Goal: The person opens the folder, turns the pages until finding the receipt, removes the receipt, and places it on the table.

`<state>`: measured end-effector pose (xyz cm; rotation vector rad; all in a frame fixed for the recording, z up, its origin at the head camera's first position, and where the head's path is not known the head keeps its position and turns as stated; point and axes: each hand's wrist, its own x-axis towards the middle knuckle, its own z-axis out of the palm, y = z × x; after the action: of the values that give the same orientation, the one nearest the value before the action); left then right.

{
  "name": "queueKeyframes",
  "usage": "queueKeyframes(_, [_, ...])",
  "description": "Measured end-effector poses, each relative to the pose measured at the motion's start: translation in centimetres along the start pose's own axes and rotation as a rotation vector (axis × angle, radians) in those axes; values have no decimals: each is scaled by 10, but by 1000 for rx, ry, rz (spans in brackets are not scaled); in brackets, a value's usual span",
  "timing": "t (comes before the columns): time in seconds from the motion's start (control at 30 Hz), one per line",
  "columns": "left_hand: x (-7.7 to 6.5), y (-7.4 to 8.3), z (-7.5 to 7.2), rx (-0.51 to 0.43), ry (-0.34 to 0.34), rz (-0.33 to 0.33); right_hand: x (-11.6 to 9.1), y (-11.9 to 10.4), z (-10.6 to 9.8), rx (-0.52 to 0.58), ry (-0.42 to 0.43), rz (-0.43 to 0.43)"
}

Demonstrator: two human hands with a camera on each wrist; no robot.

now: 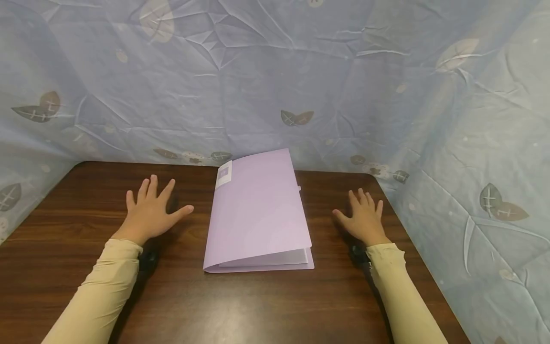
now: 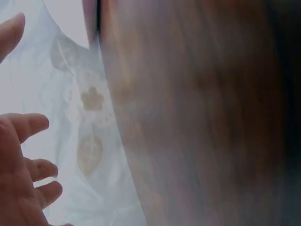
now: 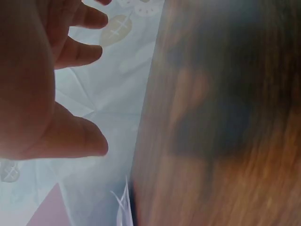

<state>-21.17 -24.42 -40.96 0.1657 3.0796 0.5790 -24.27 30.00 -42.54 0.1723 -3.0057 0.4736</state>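
Observation:
A light purple folder [image 1: 259, 205] lies on the table between the two hands, its cover slightly raised at the right so that white sheets [image 1: 275, 258] show at the near edge. A white label sits at its upper left corner. My left hand [image 1: 150, 210] is to the left of the folder with its fingers spread, holding nothing. To the right of the folder is my right hand [image 1: 363, 217], also spread and apart from it. In the left wrist view the fingers [image 2: 35, 123] are extended; in the right wrist view the thumb [image 3: 75, 136] points away from the other fingers.
The dark wooden table [image 1: 258, 310] has its far edge against a pale blue cloth [image 1: 258, 86] with leaf prints. More of this cloth hangs along the right side. Both forearms, in pale yellow sleeves [image 1: 99, 296], reach in from the near side with dark wrist straps.

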Motion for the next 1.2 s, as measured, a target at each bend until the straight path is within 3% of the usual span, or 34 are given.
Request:
queueKeyframes(0.17, [-1, 21, 2, -1, -26, 86, 1, -5, 1, 23, -32, -60])
queueKeyframes(0.37, [-6, 48, 6, -32, -44, 246, -1, -18, -2, 101, -82, -155])
queueKeyframes(0.67, [-16, 90, 16, -68, -21, 438, -4, -41, -8, 175, -104, -236])
queueKeyframes(0.8, [-20, 104, 21, -69, -1, 502, -6, -47, -8, 180, -104, -266])
queueKeyframes(1.2, [-33, 137, 32, -21, -24, 653, -8, -51, -2, 228, -129, -293])
